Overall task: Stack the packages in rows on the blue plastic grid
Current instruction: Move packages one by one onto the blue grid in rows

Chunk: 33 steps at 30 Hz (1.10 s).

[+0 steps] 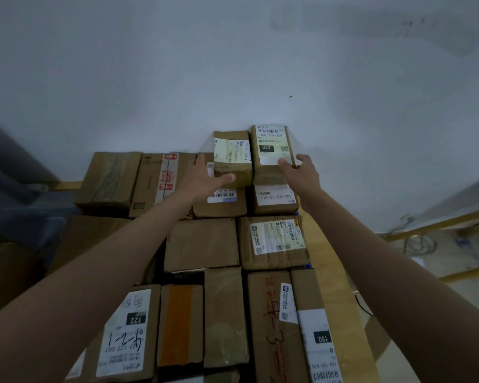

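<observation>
Forearms fill the near view, reaching over rows of boxes to the far row by the wall (233, 78); start at the fingers. Left hand (205, 179) is spread, thumb hooked across the near face of the left top box (233, 158), fingers along its left side, gripping it loosely; right hand (302, 170) is open around the near right corner of the 032 box (271, 150), thumb on the label, fingers on the right side. Both boxes sit as a second layer on the far row, touching each other, against the wall.

To finish this step well, I would press the two inward so their sides stay flush; then square their near faces, since the left top box looks set slightly nearer than the 032 box; push back until both meet the wall. Keep them centred over the boxes beneath, so nothing overhangs. Only a sliver of the blue grid (306, 265) shows, at the stack's right edge.
</observation>
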Each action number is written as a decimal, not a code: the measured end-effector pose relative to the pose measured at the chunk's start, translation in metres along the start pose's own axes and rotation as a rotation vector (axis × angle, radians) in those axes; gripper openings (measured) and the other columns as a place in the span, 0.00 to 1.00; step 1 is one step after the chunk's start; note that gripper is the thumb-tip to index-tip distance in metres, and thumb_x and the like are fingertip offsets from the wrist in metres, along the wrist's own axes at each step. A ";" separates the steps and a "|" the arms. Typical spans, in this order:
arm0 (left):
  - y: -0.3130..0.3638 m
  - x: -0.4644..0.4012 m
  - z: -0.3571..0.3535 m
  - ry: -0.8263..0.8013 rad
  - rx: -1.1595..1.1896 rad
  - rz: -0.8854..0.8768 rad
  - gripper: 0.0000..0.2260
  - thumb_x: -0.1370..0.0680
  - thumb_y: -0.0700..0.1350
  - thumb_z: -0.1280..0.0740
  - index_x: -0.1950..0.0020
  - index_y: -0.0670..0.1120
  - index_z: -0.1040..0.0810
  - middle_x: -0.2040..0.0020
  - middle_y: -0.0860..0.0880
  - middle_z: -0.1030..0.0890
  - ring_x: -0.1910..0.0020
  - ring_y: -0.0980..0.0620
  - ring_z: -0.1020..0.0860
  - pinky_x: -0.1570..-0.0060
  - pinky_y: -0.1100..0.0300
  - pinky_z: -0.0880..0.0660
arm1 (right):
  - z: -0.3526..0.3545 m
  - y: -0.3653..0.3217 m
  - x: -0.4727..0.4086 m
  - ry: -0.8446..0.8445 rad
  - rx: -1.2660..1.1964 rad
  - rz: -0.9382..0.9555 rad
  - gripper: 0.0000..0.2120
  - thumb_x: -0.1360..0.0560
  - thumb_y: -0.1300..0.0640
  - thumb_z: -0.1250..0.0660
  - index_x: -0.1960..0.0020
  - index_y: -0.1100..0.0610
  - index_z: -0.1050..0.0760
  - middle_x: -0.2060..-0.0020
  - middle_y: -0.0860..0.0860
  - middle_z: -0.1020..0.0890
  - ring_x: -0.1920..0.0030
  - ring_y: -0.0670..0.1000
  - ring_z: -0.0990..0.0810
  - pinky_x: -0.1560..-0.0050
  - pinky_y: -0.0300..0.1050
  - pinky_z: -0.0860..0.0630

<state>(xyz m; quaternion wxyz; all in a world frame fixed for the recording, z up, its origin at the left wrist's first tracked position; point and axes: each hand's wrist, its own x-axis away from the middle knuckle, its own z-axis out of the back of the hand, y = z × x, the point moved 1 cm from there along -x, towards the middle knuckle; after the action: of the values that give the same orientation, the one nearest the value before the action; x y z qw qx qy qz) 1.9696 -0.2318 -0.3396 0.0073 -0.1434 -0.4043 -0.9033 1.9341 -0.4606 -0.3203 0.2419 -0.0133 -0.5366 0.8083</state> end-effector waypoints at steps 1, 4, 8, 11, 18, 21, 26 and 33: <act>0.000 0.008 0.008 0.001 -0.012 -0.007 0.45 0.30 0.64 0.29 0.21 0.46 0.44 0.22 0.45 0.40 0.25 0.45 0.39 0.29 0.42 0.36 | 0.003 -0.007 0.006 0.007 0.012 0.020 0.31 0.22 0.49 0.34 0.25 0.56 0.40 0.35 0.56 0.28 0.44 0.53 0.23 0.50 0.47 0.25; 0.002 0.035 0.035 0.009 -0.060 -0.030 0.37 0.28 0.62 0.29 0.25 0.46 0.36 0.26 0.47 0.33 0.29 0.47 0.33 0.33 0.48 0.32 | 0.011 -0.027 0.033 0.018 0.097 0.103 0.31 0.24 0.54 0.32 0.25 0.55 0.41 0.34 0.57 0.32 0.50 0.51 0.23 0.51 0.47 0.23; 0.000 0.080 0.071 -0.033 -0.198 -0.082 0.29 0.26 0.58 0.30 0.30 0.46 0.29 0.32 0.46 0.27 0.38 0.50 0.27 0.46 0.58 0.31 | 0.018 -0.051 0.080 -0.048 0.209 0.164 0.30 0.26 0.56 0.32 0.27 0.53 0.39 0.37 0.57 0.32 0.58 0.47 0.24 0.63 0.40 0.27; -0.003 0.117 0.095 -0.096 -0.270 -0.097 0.28 0.26 0.58 0.30 0.31 0.47 0.29 0.33 0.47 0.26 0.37 0.49 0.26 0.45 0.58 0.30 | 0.023 -0.064 0.118 -0.163 0.348 0.175 0.29 0.26 0.59 0.33 0.27 0.53 0.38 0.44 0.55 0.26 0.54 0.52 0.23 0.56 0.48 0.23; -0.005 0.212 0.125 -0.200 -0.466 -0.128 0.28 0.26 0.60 0.31 0.31 0.49 0.29 0.34 0.47 0.25 0.38 0.49 0.26 0.38 0.51 0.28 | 0.025 -0.080 0.212 -0.420 0.587 0.198 0.30 0.25 0.55 0.29 0.27 0.52 0.36 0.36 0.55 0.28 0.49 0.53 0.22 0.60 0.45 0.17; -0.006 0.251 0.131 -0.230 -0.494 -0.121 0.28 0.25 0.58 0.31 0.29 0.47 0.31 0.32 0.46 0.27 0.35 0.47 0.28 0.35 0.51 0.30 | 0.017 -0.088 0.244 -0.520 0.672 0.219 0.31 0.25 0.57 0.29 0.26 0.51 0.37 0.34 0.57 0.28 0.49 0.53 0.20 0.64 0.45 0.17; -0.020 0.324 0.147 -0.200 -0.480 -0.065 0.29 0.25 0.59 0.31 0.27 0.49 0.32 0.31 0.49 0.28 0.34 0.49 0.28 0.39 0.58 0.30 | -0.002 -0.105 0.298 -0.636 0.723 0.297 0.30 0.25 0.57 0.29 0.27 0.49 0.36 0.41 0.55 0.26 0.59 0.49 0.20 0.72 0.41 0.20; -0.047 0.425 0.157 -0.102 -0.486 0.036 0.28 0.24 0.59 0.32 0.29 0.44 0.30 0.32 0.45 0.26 0.36 0.46 0.26 0.40 0.55 0.28 | -0.025 -0.107 0.373 -0.791 0.736 0.486 0.30 0.26 0.57 0.27 0.28 0.49 0.35 0.33 0.56 0.29 0.52 0.52 0.20 0.69 0.43 0.19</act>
<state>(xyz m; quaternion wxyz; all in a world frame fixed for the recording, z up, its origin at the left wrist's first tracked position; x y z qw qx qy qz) 1.5955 -0.0416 -0.1621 -0.0318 -0.1937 -0.1724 -0.9653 1.6524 -0.2549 -0.1490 -0.1799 0.2513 -0.2518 0.9171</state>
